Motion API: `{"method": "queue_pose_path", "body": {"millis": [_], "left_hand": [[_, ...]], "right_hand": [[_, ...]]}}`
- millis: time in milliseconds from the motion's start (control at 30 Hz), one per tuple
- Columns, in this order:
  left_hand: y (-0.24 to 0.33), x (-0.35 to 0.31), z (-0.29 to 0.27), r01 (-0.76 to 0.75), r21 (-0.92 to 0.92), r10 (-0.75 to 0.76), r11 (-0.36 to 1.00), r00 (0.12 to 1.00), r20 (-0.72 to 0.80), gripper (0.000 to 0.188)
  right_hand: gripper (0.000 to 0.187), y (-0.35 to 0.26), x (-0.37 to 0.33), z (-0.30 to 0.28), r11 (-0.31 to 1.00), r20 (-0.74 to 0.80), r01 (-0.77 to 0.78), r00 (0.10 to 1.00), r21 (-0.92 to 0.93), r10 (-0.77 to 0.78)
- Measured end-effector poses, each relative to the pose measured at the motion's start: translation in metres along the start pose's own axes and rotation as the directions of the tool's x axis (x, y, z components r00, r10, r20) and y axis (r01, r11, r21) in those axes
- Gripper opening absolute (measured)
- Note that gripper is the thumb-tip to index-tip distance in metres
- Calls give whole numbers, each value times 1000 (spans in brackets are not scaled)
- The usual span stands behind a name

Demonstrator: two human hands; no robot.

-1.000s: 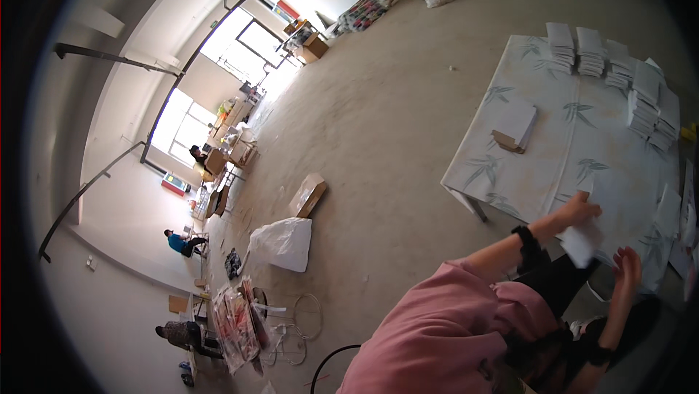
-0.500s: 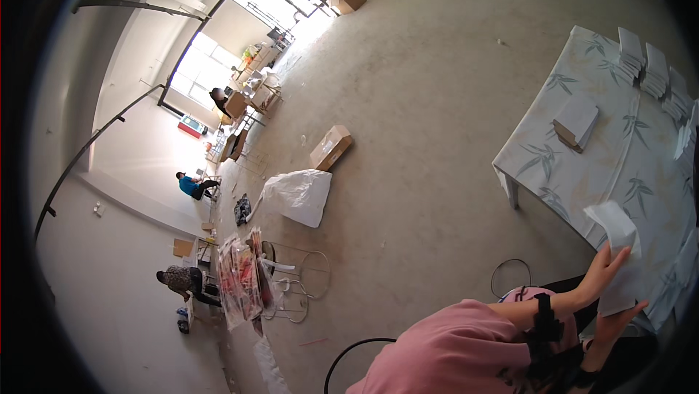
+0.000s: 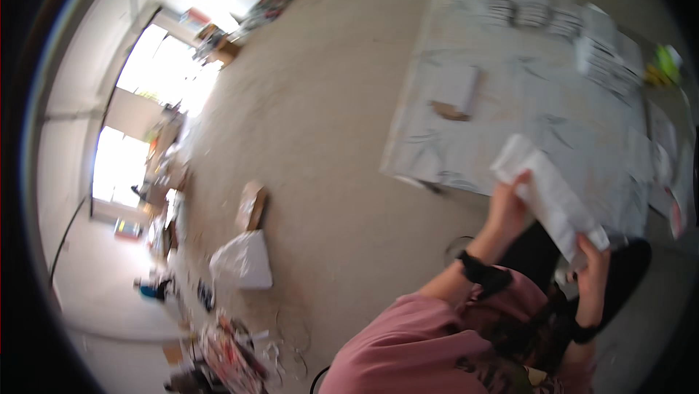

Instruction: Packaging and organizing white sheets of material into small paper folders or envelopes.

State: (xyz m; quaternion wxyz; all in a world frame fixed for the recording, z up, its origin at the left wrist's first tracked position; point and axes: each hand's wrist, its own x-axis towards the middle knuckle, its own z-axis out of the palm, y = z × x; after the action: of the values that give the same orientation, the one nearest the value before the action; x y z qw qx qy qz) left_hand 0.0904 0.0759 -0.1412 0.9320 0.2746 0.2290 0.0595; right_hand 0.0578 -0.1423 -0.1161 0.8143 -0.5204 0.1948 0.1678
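A long, flat white paper packet (image 3: 550, 190) slants across my lap in front of the table's near edge. My left hand (image 3: 511, 201) grips its left side, fingers bent over the edge. Lower down, my right hand (image 3: 593, 257) holds the packet's near end with thumb and fingers. On the patterned tablecloth (image 3: 502, 110) beyond lies another white packet (image 3: 456, 85) with a brown cardboard piece (image 3: 449, 111) at its near end. Motion blurs the picture, so whether the held packet has an opening cannot be told.
Stacks of white packets (image 3: 530, 5) line the table's far side, and more piles (image 3: 601, 52) stand at its right. Yellow-green items (image 3: 664, 66) are by the right edge. A cardboard box (image 3: 252, 205) and a white sack (image 3: 244, 259) lie on the floor to the left.
My view has swung toward the table, which now sits nearer the middle. The packet stays in both hands and now slants the other way, its top to the left.
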Motion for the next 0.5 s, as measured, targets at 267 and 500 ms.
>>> {"method": "queue_pose_path", "body": {"millis": [267, 500], "left_hand": [[36, 45, 0, 173, 474, -263, 863, 956, 130, 30], [49, 80, 20, -225, 782, -268, 581, 855, 445, 17]], "right_hand": [[29, -32, 15, -14, 985, -69, 106, 991, -133, -116], [16, -48, 49, -25, 780, -47, 288, 926, -555, -375]]}}
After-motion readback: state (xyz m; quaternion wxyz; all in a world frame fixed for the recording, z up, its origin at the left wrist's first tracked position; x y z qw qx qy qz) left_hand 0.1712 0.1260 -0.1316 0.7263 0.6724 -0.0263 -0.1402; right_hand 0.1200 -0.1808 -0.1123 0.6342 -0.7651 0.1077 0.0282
